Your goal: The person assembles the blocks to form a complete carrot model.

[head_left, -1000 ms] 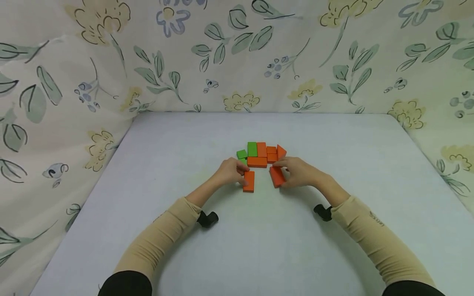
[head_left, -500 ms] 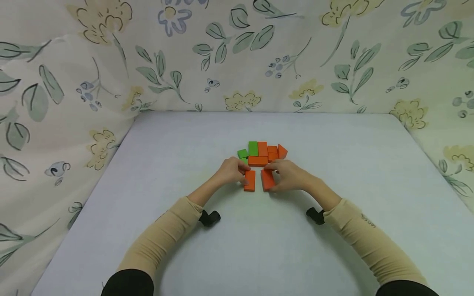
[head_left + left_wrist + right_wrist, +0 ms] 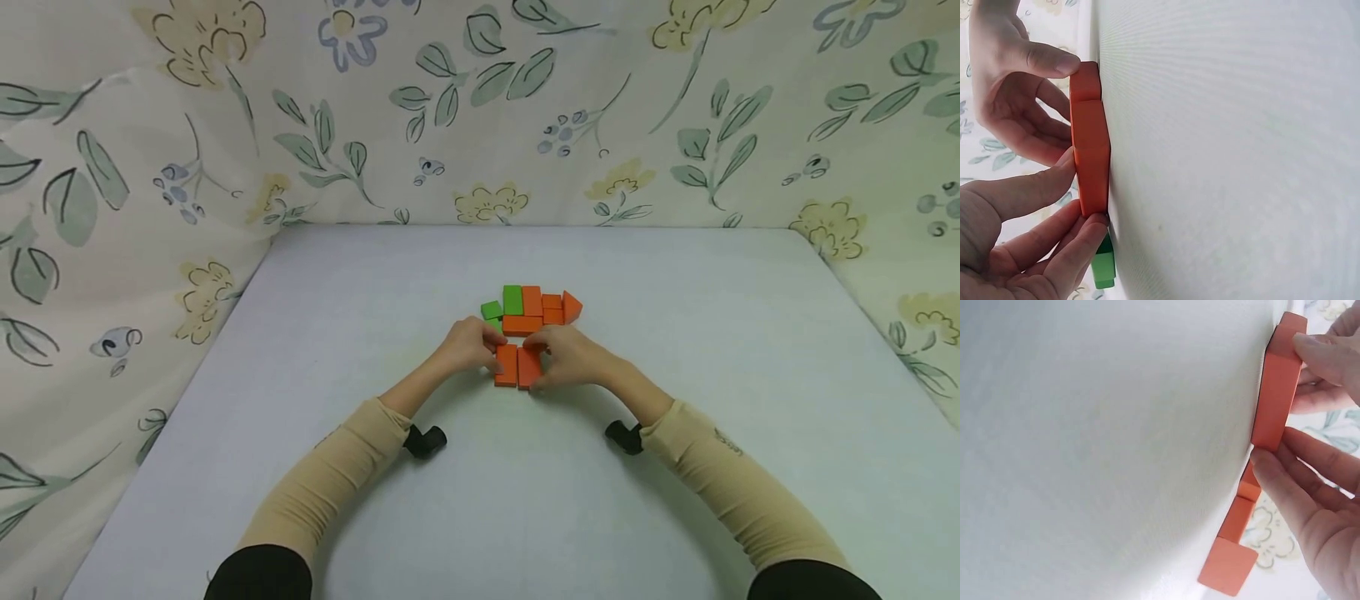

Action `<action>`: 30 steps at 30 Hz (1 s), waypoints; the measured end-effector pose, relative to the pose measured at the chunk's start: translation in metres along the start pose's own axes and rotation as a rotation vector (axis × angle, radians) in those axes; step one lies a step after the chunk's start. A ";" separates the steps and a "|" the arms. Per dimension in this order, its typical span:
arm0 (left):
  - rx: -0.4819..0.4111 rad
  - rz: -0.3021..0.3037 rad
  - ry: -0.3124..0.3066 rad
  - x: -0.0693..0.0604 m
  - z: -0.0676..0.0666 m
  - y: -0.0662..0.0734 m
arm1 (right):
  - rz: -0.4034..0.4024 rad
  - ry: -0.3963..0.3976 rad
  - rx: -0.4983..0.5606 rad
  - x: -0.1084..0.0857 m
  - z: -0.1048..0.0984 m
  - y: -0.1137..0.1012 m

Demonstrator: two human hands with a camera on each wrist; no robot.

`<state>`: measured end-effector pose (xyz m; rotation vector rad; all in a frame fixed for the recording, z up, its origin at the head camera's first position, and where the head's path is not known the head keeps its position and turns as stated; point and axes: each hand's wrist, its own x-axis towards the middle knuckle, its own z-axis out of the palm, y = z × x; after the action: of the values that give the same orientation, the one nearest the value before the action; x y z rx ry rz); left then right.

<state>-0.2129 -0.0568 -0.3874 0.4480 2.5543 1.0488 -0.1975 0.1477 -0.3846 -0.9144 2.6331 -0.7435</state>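
Shifted leftward since the earlier frame is the right orange block, and with it the right hand, while the left orange block is kept almost where it was. Nearest, the tan sleeves are stretched in over the white surface, and a small black device is seen by each wrist. Further up, both hands are kept busy: the left block is pinched between thumb and fingers of the left hand, the right block clamped at its near and far ends by the right fingers and thumb. Side by side they are held now, parted by only a thin line; whether they touch along the full length cannot be told. If the right block is pushed too hard, its neighbour could be knocked askew; if the two are let go unevenly, a crooked seam could be left. Just beyond, a long orange block is set crosswise, backed by a green block and flanked by an orange triangle; by far fingertips so near, that row could be jogged. Farthest, a flowered cloth is hung.
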 end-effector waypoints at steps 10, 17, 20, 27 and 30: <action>-0.002 -0.020 0.003 0.000 0.001 0.003 | 0.017 0.012 0.037 0.001 -0.001 0.001; 0.018 -0.043 0.001 -0.001 -0.001 0.005 | 0.028 -0.006 0.047 0.002 -0.003 0.000; 0.023 -0.040 0.002 0.000 0.000 0.004 | 0.069 -0.020 0.091 0.002 -0.006 0.001; 0.033 -0.056 -0.008 0.004 0.001 0.003 | 0.109 0.109 0.111 0.010 -0.015 0.012; 0.045 -0.049 -0.008 0.005 0.000 0.003 | 0.096 0.152 0.051 0.018 -0.017 0.015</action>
<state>-0.2164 -0.0526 -0.3861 0.3984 2.5728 0.9716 -0.2258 0.1527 -0.3802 -0.7387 2.7516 -0.8836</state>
